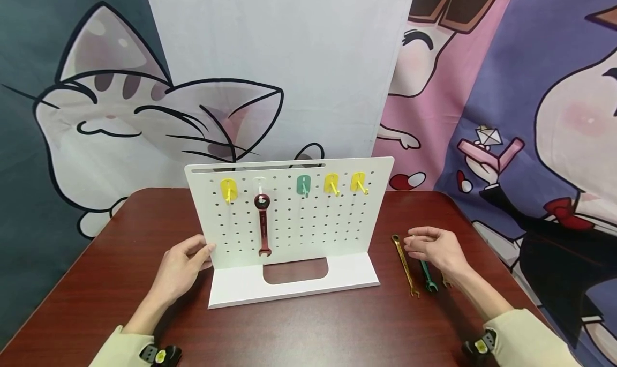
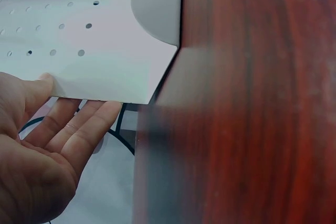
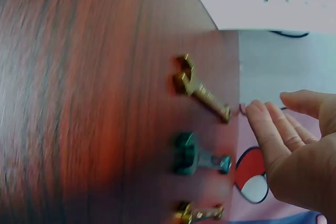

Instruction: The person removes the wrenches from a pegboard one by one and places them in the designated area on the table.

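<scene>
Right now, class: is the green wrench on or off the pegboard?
Off. The green wrench lies on the table between two gold wrenches, near the right hand and apart from the pegboard.

The red-brown wooden table (image 1: 308,337) carries a white pegboard stand (image 1: 238,286), with a gold wrench (image 1: 406,265), green wrench (image 1: 427,276) and second gold-coloured wrench (image 3: 201,214) lying successively farther right of it.

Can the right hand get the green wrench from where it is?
Probably yes. The right hand is empty and close by, and nothing lies on top of the green wrench. A gold wrench lies on each side, but neither seems to block it.
</scene>
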A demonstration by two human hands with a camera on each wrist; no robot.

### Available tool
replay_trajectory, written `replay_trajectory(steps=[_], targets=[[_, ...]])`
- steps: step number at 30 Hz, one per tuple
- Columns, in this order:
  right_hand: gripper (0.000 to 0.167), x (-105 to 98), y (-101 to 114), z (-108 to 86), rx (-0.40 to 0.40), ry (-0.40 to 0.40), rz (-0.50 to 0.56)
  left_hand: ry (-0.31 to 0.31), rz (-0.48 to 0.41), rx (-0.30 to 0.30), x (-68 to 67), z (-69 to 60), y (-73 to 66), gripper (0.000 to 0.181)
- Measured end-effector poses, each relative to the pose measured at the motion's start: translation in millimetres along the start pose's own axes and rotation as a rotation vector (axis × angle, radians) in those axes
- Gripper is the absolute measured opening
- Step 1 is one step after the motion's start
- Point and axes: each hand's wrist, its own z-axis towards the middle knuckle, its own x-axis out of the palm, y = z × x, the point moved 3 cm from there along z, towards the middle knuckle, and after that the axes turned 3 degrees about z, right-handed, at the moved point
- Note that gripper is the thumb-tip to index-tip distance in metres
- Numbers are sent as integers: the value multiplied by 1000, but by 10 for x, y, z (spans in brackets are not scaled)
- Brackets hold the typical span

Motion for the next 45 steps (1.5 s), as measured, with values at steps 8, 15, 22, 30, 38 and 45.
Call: replay_trajectory(steps=[8,15,22,30,38,45], targets=[[39,138,185,-45,-70,-6,80,4,19,-4,0,13,7,12],[38,197,237,-84,-73,-18,54,10,12,-7,-4,9,11,12],[34,238,273,-136,-107,-26,32,10,-5,-15,-4,1,7,13],[32,294,322,-176,-123,-21,35,3,0,-13,-1,0,18,13],[33,346,362,-214,-126,-24,42,6,-5,-22,-2,-2,12,14],[35,386,413,-259,-151,-1,42,8,-8,-22,-4,-5,7,14]])
